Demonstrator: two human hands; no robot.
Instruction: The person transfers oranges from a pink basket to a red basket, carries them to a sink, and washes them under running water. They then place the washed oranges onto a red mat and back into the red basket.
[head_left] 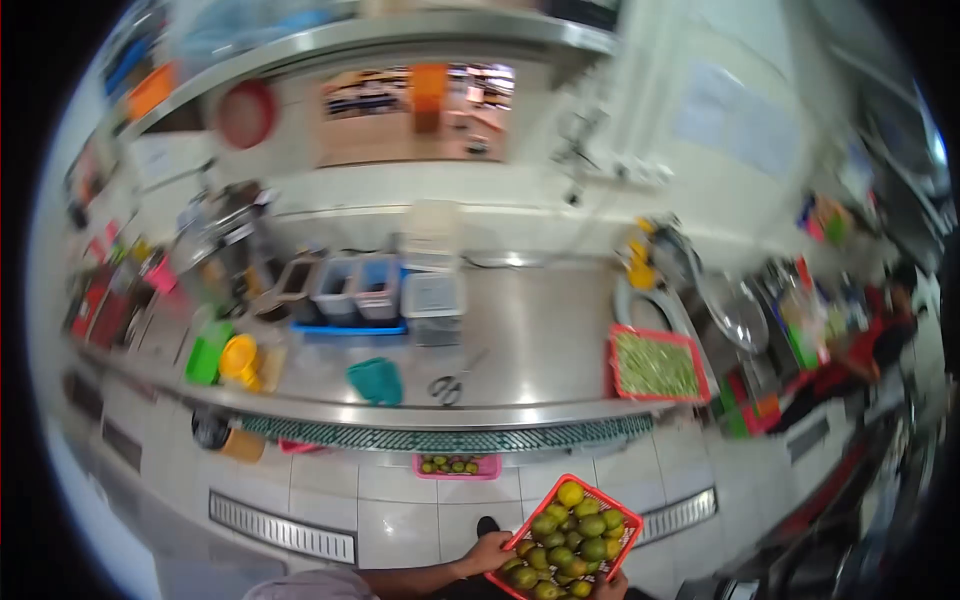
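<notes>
Between my hands is a red plastic basket [633,522] full of round green and yellow citrus fruits [565,540]. My left hand [489,553] grips its left rim, with the thumb side over the edge. My right hand [610,588] holds the near right edge, partly cut off by the bottom of the view. The basket is tilted at an angle, above the tiled floor and in front of the steel counter [530,340].
On the counter lie scissors [447,388], a teal cloth [375,381] and a red tray [704,370] of cut green vegetables. A pink basket [458,474] of fruit sits below the counter. Floor drains [283,526] lie left and right. A person [865,350] stands far right.
</notes>
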